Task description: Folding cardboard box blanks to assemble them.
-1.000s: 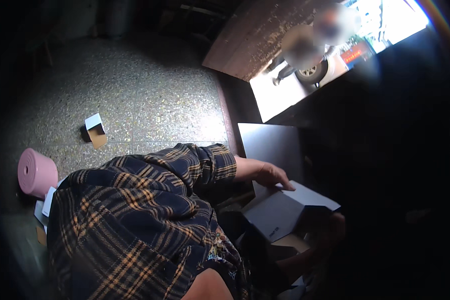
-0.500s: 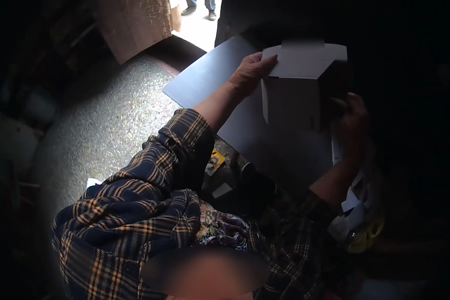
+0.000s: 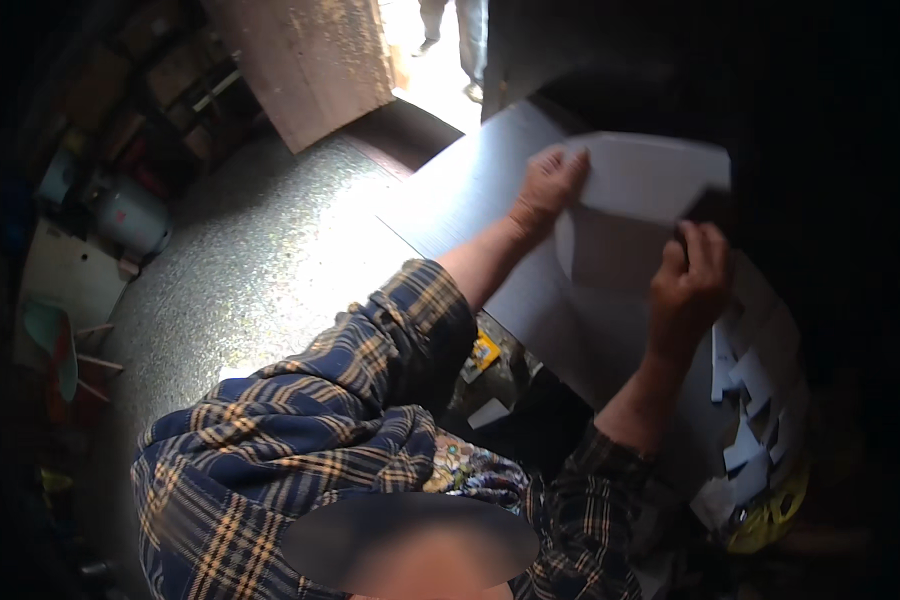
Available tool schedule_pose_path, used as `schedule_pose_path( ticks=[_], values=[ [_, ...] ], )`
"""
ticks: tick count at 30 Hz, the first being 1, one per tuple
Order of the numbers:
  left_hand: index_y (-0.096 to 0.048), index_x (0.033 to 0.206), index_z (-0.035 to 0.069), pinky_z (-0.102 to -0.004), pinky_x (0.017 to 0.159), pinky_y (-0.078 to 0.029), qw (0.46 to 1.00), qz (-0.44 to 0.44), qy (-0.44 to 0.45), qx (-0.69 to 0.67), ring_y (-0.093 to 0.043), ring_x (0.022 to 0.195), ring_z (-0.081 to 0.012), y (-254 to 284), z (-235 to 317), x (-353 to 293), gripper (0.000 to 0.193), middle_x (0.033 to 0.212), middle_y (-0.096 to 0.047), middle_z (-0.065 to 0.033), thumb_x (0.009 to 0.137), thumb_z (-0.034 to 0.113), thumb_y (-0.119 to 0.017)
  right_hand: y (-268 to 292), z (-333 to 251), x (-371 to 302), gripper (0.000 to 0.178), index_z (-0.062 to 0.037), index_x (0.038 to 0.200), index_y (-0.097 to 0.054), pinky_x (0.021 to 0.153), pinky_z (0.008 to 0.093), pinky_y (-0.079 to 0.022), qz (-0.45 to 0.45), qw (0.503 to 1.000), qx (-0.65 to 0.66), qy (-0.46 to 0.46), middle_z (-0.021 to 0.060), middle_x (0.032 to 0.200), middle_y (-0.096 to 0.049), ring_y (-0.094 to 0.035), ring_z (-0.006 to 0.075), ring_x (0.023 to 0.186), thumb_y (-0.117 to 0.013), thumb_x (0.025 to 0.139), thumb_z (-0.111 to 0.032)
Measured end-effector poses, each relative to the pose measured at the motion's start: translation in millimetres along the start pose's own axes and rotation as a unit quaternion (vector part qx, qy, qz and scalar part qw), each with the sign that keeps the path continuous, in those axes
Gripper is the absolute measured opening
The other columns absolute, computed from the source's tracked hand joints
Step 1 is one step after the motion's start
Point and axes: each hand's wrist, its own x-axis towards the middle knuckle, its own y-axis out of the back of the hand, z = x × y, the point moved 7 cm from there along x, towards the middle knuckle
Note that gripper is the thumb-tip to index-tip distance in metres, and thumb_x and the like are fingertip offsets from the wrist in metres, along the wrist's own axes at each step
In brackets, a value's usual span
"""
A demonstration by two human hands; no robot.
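An open white cardboard box (image 3: 660, 175) is held tilted above the grey tabletop (image 3: 460, 195). My left hand (image 3: 553, 187) grips its left edge, with the thumb along the board. At the box's right side, my right hand (image 3: 695, 268) has its fingers curled together. A small dark shape shows by those fingertips, too blurred to name. Whether the right fingers touch the box I cannot tell. The inside of the box lies partly in shadow.
Several white card pieces (image 3: 748, 375) lie to the right, beside a yellow-green bag (image 3: 770, 515). A yellow packet (image 3: 483, 352) is below the table edge. A grey gas cylinder (image 3: 130, 215) stands at the left. A wooden panel (image 3: 300, 65) and another person's legs (image 3: 473, 45) are at the far side.
My right hand has come in from beyond the box's right side to its near right edge, fingers now more curled. The whole view has shifted and brightened. My left hand keeps its grip.
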Motion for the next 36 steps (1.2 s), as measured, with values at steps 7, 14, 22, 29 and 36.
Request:
schedule_pose_path(
  ticks=[7, 14, 22, 29, 36],
  values=[
    [-0.064, 0.095, 0.005, -0.0209, 0.060, -0.043, 0.993, -0.040, 0.026, -0.108, -0.050, 0.066, -0.0037, -42, 5, -19, 0.030, 0.074, -0.057, 0.0046, 0.096, 0.033, -0.054, -30, 58, -52, 0.042, 0.0038, 0.093, -0.064, 0.079, 0.0451, -0.047, -0.173, 0.941, 0.134, -0.257, 0.0241, 0.089, -0.066, -0.063, 0.0399, 0.082, -0.070, 0.079, -0.035],
    [-0.063, 0.094, 0.005, -0.0205, 0.062, -0.045, 0.991, -0.050, 0.062, -0.107, -0.052, 0.068, -0.0027, -52, -1, -24, 0.027, 0.076, -0.058, 0.0050, 0.097, 0.030, -0.052, -28, 57, -69, 0.033, -0.0013, 0.085, -0.066, 0.076, 0.0405, -0.048, -0.146, 0.916, 0.251, -0.276, 0.0178, 0.085, -0.069, -0.066, 0.0308, 0.082, -0.067, 0.084, -0.035],
    [-0.066, 0.089, -0.001, -0.0286, 0.070, -0.049, 0.997, -0.039, 0.046, -0.038, -0.059, 0.076, -0.0112, -47, -2, -19, 0.037, 0.078, -0.064, -0.0037, 0.094, 0.032, -0.051, -13, 34, -63, 0.034, 0.0014, 0.096, -0.063, 0.078, 0.0407, -0.048, -0.097, 0.953, 0.181, -0.221, 0.0168, 0.088, -0.067, -0.064, 0.0314, 0.080, -0.058, 0.092, -0.032],
    [-0.063, 0.094, 0.004, -0.0233, 0.069, -0.048, 0.993, -0.067, 0.036, -0.090, -0.056, 0.075, -0.0062, -44, -1, -19, 0.032, 0.082, -0.062, 0.0009, 0.098, 0.033, -0.050, -5, 6, -49, 0.039, 0.0051, 0.103, -0.058, 0.084, 0.0478, -0.042, -0.059, 0.991, 0.042, -0.110, 0.0232, 0.096, -0.061, -0.057, 0.0422, 0.089, -0.070, 0.080, -0.025],
    [-0.062, 0.096, 0.003, -0.0241, 0.072, -0.048, 0.994, -0.049, 0.027, -0.094, -0.057, 0.079, -0.0064, -35, 3, -19, 0.034, 0.085, -0.063, 0.0003, 0.098, 0.035, -0.050, -20, 21, -60, 0.039, 0.0064, 0.106, -0.058, 0.084, 0.0467, -0.043, -0.065, 0.977, 0.087, -0.185, 0.0250, 0.097, -0.060, -0.056, 0.0430, 0.093, -0.070, 0.080, -0.020]
  ],
)
